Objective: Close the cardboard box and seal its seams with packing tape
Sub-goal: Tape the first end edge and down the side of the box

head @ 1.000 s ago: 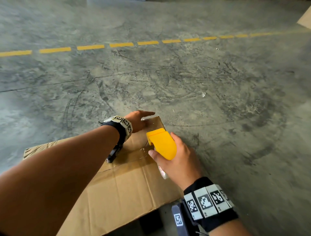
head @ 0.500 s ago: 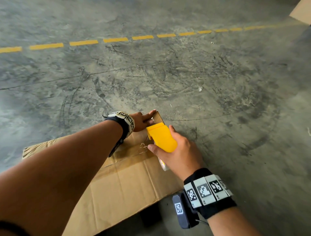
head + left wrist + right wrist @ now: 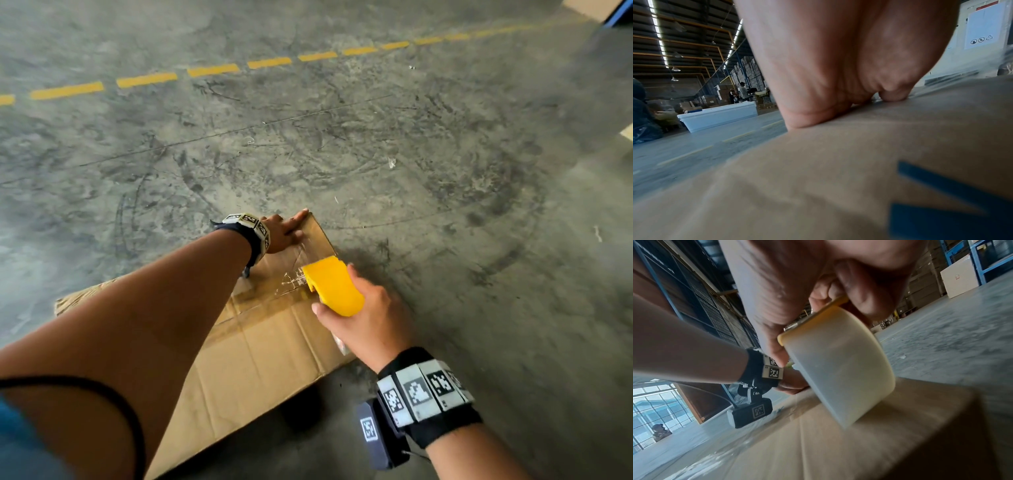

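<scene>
Cardboard box [image 3: 260,346] held flat on the concrete floor [image 3: 445,171] while tape is laid along its seam

At the left, the box's far corner is pressed by the left hand [image 3: 284,231], its fingers straight and close together on the cardboard; to the right, the yellow tape dispenser [image 3: 334,286] is gripped by the right hand [image 3: 366,318], fingers curled round it, with the clear tape roll [image 3: 838,366] set against the box top near its right edge

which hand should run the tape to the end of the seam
Right: the right hand already grips the yellow tape dispenser on the cardboard box, while the left hand presses the far corner flat.
</scene>
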